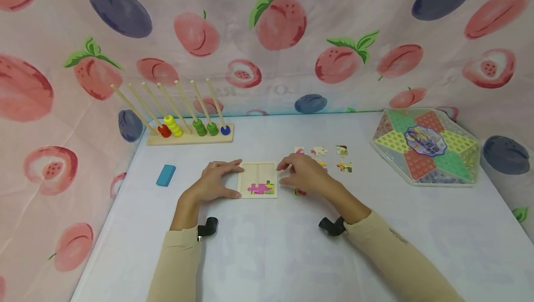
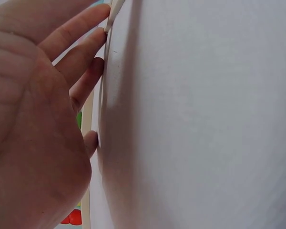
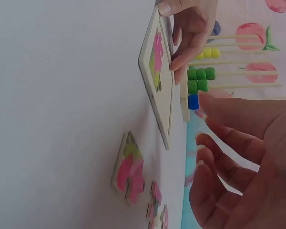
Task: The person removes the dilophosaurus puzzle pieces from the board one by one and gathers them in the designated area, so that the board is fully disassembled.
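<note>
My left hand (image 1: 212, 182) rests at the left side of a square wooden puzzle tray (image 1: 255, 173), thumb by its lower corner and forefinger by its upper one. Inside the tray, pink and green jigsaw pieces (image 1: 259, 189) lie along the bottom; the rest of its bed is bare wood. Just off the tray's right edge hovers my right hand (image 1: 306, 172), fingers loosely bent, with nothing between them in the right wrist view. Below that hand lies a loose pink and green jigsaw piece (image 3: 130, 176). Several more loose pieces (image 1: 344, 167) lie to the right, some partly hidden by the hand.
A wooden peg counter (image 1: 200, 139) with coloured beads stands at the back left, its rods upright. Nearer sits a blue block (image 1: 166, 175). A hexagonal box (image 1: 434, 149) with patterned panels lies at the right. Behind the white table hangs a fruit-print cloth (image 1: 275, 70).
</note>
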Motion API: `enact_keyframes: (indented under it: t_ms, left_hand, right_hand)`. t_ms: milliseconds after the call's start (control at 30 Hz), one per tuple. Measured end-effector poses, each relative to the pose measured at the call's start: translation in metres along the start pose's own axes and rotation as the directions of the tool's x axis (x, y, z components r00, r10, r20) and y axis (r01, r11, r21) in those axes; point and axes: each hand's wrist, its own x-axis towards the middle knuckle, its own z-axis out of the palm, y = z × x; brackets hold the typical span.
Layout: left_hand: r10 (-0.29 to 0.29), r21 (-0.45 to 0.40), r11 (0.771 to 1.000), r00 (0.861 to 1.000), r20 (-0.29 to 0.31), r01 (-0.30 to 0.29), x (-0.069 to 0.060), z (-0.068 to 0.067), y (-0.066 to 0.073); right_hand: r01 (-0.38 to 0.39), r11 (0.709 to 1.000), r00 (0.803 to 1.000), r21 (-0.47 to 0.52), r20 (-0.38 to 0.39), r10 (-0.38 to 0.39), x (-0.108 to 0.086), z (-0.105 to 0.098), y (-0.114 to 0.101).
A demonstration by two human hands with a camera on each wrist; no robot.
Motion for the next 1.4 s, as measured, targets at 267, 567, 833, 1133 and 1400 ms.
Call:
enact_keyframes:
  t_ms: [267,567,833,1133,1400]
  left_hand:
    - [0.008,0.012,1.000,1.000,0.006,-0.008,0.001,0.000,-0.001]
    - [0.051,0.009,0.999,0.999,0.013,-0.051,0.001,-0.002,-0.002]
    - [0.050,-0.004,0.999,0.999,0.002,-0.050,0.000,-0.002,-0.002]
    - [0.047,0.002,0.999,0.999,0.000,-0.047,-0.002,-0.002,-0.001]
    - [0.040,0.001,0.999,0.999,0.000,-0.040,0.000,0.000,-0.002]
  right_hand:
    - [0.163,0.987,0.979,0.011,0.120,-0.163,0.016,0.010,-0.016]
    - [0.229,0.973,0.947,0.020,0.229,-0.227,0.026,0.021,-0.030]
    - [0.314,0.949,0.914,-0.005,0.272,-0.301,0.030,0.031,-0.029]
    - [0.280,0.957,0.935,-0.075,0.246,-0.254,0.027,0.034,-0.031]
    - [0.244,0.966,0.946,-0.085,0.242,-0.217,0.025,0.033,-0.035]
